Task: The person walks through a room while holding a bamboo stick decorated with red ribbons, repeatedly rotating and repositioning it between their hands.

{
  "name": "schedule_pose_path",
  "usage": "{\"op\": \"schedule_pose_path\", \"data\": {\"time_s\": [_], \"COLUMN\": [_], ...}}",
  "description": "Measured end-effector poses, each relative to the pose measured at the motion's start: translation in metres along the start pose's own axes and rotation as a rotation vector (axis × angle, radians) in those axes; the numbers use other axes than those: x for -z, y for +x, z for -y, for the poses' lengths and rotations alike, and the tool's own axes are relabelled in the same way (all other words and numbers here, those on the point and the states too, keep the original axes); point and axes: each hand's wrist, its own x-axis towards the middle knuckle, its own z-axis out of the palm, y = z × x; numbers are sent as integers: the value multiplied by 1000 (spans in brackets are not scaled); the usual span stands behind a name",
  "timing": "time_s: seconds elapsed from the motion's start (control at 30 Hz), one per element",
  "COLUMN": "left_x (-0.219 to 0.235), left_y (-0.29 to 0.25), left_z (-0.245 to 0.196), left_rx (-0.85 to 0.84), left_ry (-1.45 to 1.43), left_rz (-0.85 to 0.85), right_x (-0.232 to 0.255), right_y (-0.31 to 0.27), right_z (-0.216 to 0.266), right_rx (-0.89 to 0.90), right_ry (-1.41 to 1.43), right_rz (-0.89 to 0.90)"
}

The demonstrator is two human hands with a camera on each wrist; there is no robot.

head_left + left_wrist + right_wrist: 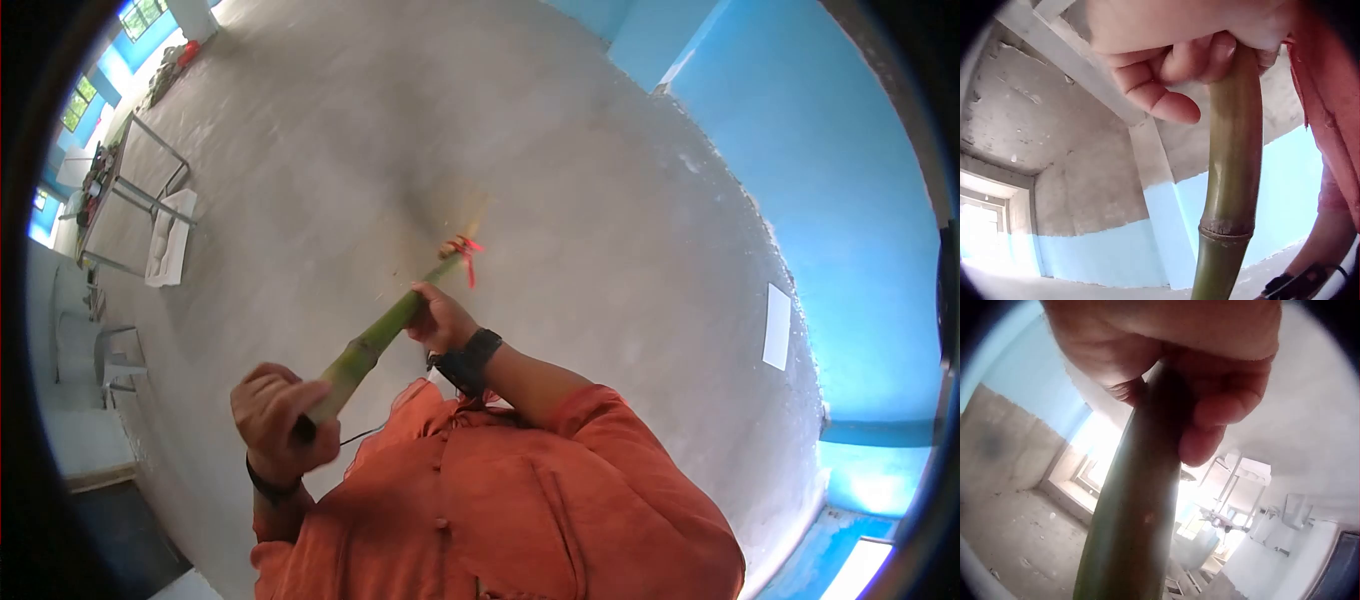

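A green bamboo pole [365, 345] runs slantwise in front of the body, with a ringed joint partway along. My left hand [280, 415] grips it close to its near, dark-ended tip. Farther along, my right hand [440, 320] curls round the pole, a black strapped device on that wrist. At the far end a red strip [471, 262] is tied by a small brownish bundle [452, 247], with faint yellowish streaks beyond. The left wrist view shows the pole's joint [1226, 233] below the left fingers. In the right wrist view, the pole [1132, 506] passes between thumb and fingers.
Grey concrete floor [600, 250] spreads around the person. To the left stands a metal-framed table [150, 190] with a white tray-like box [170, 240] beside it, and a chair [120, 355] nearer. A blue wall [820, 180] with a white sheet [776, 327] lines the right.
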Motion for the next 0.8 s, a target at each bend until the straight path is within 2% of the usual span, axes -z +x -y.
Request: {"op": "schedule_pose_path", "data": {"time_s": [0.03, 0.07, 0.13, 0.17, 0.23, 0.27, 0.3, 0.33, 0.37, 0.4, 0.47, 0.53, 0.57, 0.6, 0.67, 0.73, 0.8], "left_x": [-7, -16, -38, -53, -83, -99, -115, -131, -145, -156, -178, -209, -225, -238, -264, -304, -329], "left_y": [2, 6, 9, 11, 11, 11, 11, 11, 12, 15, 25, 31, 34, 39, 49, 49, 59], "left_z": [10, 21, 39, 48, 61, 66, 70, 71, 71, 69, 61, 50, 43, 36, 22, 7, -5], "left_rx": [-13, 33, 123, 110, 256, 296, 286, 311, 336, 331, 375, 306, 247, 248, 176, 177, 162], "left_ry": [-11, -36, -97, -116, -218, -291, -311, -366, -417, -430, -490, -549, -603, -606, -649, -641, -621], "left_rz": [-9, -17, 1, -7, 85, 146, 155, 234, 311, 321, 656, 694, 725, 728, 859, 909, 961], "right_x": [5, 16, 49, 70, 110, 119, 129, 139, 154, 169, 204, 238, 252, 265, 294, 321, 327], "right_y": [-5, -8, -11, -12, -20, -30, -41, -54, -64, -75, -97, -119, -129, -139, -158, -178, -190], "right_z": [7, 15, 33, 43, 56, 62, 65, 68, 70, 72, 76, 82, 85, 87, 91, 103, 114], "right_rx": [24, 44, 9, 30, 35, 50, 106, 160, 168, 206, 248, 280, 274, 281, 279, 249, 257], "right_ry": [-36, -41, -129, -132, -120, -113, -79, -42, -31, -44, -46, -132, -57, -26, 4, -139, -115], "right_rz": [-86, -94, -260, -272, -328, -343, -435, -527, -541, -585, -634, -754, -821, -849, -882, -897, -926]}}
